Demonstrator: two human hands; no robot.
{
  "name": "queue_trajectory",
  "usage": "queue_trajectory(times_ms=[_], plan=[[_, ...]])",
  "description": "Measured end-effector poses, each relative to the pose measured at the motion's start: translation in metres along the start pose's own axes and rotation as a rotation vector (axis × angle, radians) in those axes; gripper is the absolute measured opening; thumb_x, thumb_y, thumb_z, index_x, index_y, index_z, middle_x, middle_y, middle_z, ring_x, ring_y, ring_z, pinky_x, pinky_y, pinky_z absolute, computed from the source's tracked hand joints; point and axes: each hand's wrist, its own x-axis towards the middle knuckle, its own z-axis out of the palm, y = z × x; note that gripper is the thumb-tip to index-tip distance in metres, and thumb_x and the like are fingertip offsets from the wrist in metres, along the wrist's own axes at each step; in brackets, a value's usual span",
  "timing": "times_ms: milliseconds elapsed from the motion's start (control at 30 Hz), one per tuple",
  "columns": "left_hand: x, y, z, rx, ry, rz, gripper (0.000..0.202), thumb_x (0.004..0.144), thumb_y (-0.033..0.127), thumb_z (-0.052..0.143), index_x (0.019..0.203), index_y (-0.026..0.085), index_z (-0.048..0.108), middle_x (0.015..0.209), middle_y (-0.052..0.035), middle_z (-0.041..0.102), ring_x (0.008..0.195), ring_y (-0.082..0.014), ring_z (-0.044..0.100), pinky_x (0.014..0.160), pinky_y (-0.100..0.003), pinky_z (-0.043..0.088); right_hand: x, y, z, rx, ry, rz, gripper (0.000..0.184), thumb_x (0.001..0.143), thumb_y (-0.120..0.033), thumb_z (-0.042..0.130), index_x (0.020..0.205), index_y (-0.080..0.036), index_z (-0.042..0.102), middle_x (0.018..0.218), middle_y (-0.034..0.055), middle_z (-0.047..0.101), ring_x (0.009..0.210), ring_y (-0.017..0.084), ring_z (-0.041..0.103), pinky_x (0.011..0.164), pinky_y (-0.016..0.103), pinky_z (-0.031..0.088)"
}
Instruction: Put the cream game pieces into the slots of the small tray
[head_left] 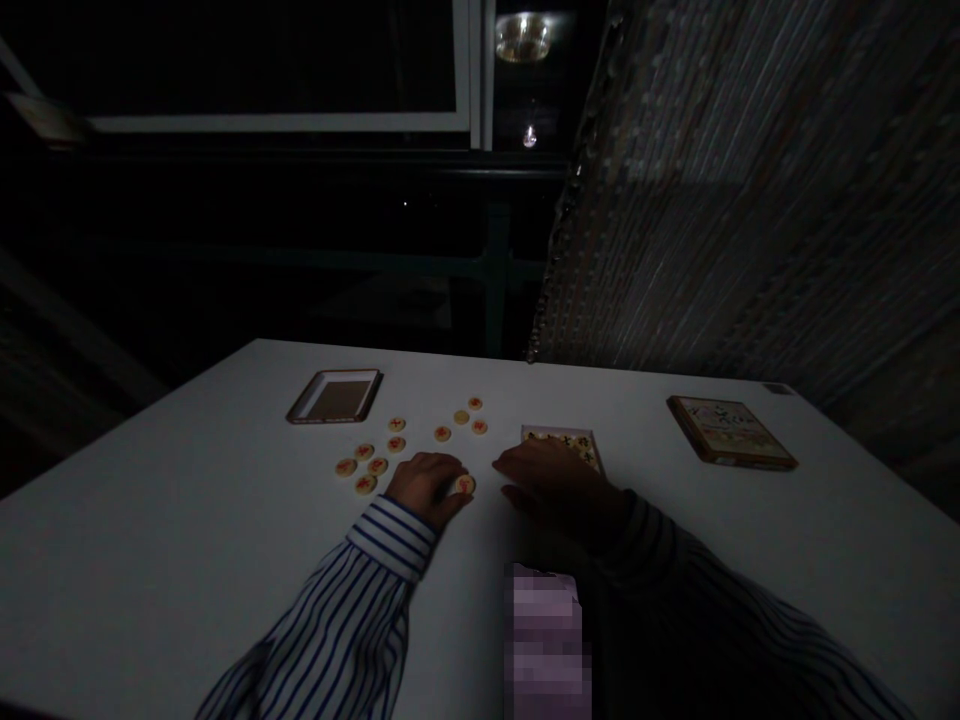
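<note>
Several round cream game discs with red marks lie scattered on a white table. My left hand, in a blue-striped sleeve, rests on the table with its fingers curled on one disc. My right hand lies in shadow just right of it, fingers stretched flat, partly covering a small box of dark-marked pieces.
An empty box tray sits at the back left of the discs. A printed box lid lies at the right. A woven blind hangs behind on the right, and a dark window beyond the table's far edge.
</note>
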Motion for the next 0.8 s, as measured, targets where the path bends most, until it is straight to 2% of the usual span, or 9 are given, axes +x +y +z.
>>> queue_trajectory(times_ms=[200, 500, 800], plan=[[0.003, 0.007, -0.004, -0.071, 0.074, 0.026, 0.022, 0.067, 0.033, 0.057, 0.084, 0.020, 0.061, 0.088, -0.0045, 0.065, 0.083, -0.0206, 0.057, 0.076, -0.036, 0.042, 0.000, 0.002, -0.002, 0.004, 0.004, 0.010, 0.023, 0.081, -0.026, 0.044, 0.099, -0.015, 0.054, 0.094, 0.0088, 0.058, 0.090, 0.019, 0.048, 0.076, 0.034, 0.034], [0.002, 0.015, -0.008, -0.116, 0.164, -0.030, 0.023, 0.067, 0.033, 0.057, 0.087, 0.021, 0.061, 0.084, -0.0042, 0.067, 0.079, -0.0190, 0.059, 0.074, -0.033, 0.045, -0.002, 0.006, -0.008, 0.006, 0.018, 0.052, 0.024, 0.081, -0.027, 0.044, 0.100, -0.016, 0.054, 0.098, 0.0084, 0.058, 0.092, 0.020, 0.048, 0.077, 0.035, 0.033], [0.004, 0.027, -0.005, -0.307, 0.218, -0.169, 0.024, 0.066, 0.032, 0.058, 0.086, 0.019, 0.061, 0.079, -0.0033, 0.066, 0.072, -0.0153, 0.059, 0.070, -0.030, 0.048, -0.004, 0.010, -0.017, 0.023, 0.033, 0.083, 0.029, 0.080, -0.027, 0.044, 0.106, -0.016, 0.053, 0.105, 0.0084, 0.058, 0.095, 0.020, 0.049, 0.078, 0.036, 0.034]])
